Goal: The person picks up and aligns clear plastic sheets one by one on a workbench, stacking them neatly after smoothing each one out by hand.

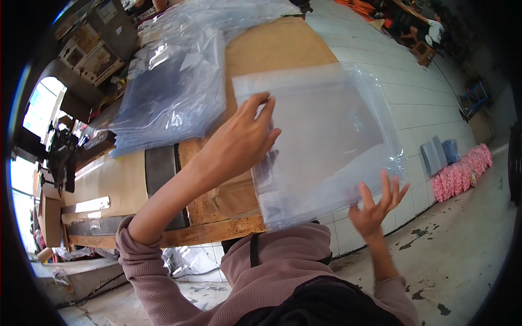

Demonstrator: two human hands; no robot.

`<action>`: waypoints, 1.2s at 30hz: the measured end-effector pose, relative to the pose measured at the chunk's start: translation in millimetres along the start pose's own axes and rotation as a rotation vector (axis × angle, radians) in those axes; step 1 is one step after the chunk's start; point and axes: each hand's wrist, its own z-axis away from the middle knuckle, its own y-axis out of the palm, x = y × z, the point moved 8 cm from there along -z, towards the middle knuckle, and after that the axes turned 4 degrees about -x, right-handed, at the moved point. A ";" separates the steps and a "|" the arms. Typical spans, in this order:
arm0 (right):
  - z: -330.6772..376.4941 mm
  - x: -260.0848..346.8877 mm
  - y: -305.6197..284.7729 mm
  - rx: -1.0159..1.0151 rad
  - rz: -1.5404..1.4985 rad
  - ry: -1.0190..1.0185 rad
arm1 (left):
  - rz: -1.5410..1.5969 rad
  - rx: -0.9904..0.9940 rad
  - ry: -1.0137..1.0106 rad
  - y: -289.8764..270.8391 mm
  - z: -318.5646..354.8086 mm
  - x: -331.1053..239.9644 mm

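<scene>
A stack of clear plastic sheets or bags (321, 130) lies at the right side of the table, its right part reaching past the wooden edge. Over the left side of this stack is my left hand (247, 130), its fingers bent and the thumb held apart, with nothing visible between them. Whether its fingertips touch the plastic I cannot tell. My right hand (376, 209) is at the near right corner of the stack, fingers spread. Its fingertips are close to the plastic edge, and contact there is unclear.
A taller pile of bluish clear plastic (174, 87) sits on the table's far left. The wooden table (217, 231) has a brown covering and a dark strip (163, 163). On the floor at right lie a pink bundle (462, 173) and grey-blue packets (435, 155). Farther off stands a stool (423, 51).
</scene>
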 end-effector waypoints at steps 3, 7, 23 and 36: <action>13.9 -3.8 -21.9 -0.251 -0.198 0.553 | -0.241 0.045 0.048 25.2 -46.9 12.5; 63.3 -6.8 -6.4 -0.374 -0.898 1.346 | -0.214 0.283 -0.149 62.3 -111.7 71.9; -64.9 -127.4 60.5 -0.213 -1.414 1.093 | 0.831 0.183 -0.606 47.7 -101.2 85.3; -165.1 -125.3 92.9 -0.199 -1.516 0.511 | 1.060 -0.563 -0.206 -40.7 -51.8 76.2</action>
